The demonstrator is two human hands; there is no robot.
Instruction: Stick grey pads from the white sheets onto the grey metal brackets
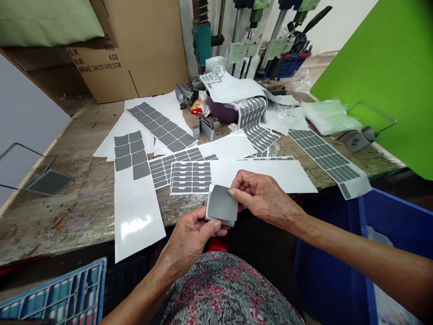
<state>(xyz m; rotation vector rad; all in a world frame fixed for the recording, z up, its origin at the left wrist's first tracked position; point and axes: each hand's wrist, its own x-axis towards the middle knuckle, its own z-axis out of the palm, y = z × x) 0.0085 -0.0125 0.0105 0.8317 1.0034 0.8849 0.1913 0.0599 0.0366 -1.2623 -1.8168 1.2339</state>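
Note:
My left hand (198,230) grips a small light-grey folded piece (230,223) by its lower left side. On top of that piece lies a dark grey square sticker (222,203), covering most of it. The sticker's upper right corner is pinched between thumb and forefinger of my right hand (259,194); its other fingers bend behind the piece. Just beyond my hands is a white backing sheet (257,174) with grey notched stickers (191,177) at its left end. To the left, another sheet (137,216) hangs over the table edge with several square stickers (131,151).
More sticker sheets (162,125) spread over the worn table (84,203). Bent metal pieces (206,127) and a purple bowl (221,108) stand behind, below presses (203,43). A wire-handled piece (49,182) is at left. Blue bins (399,216) and a blue crate (57,293) flank my lap.

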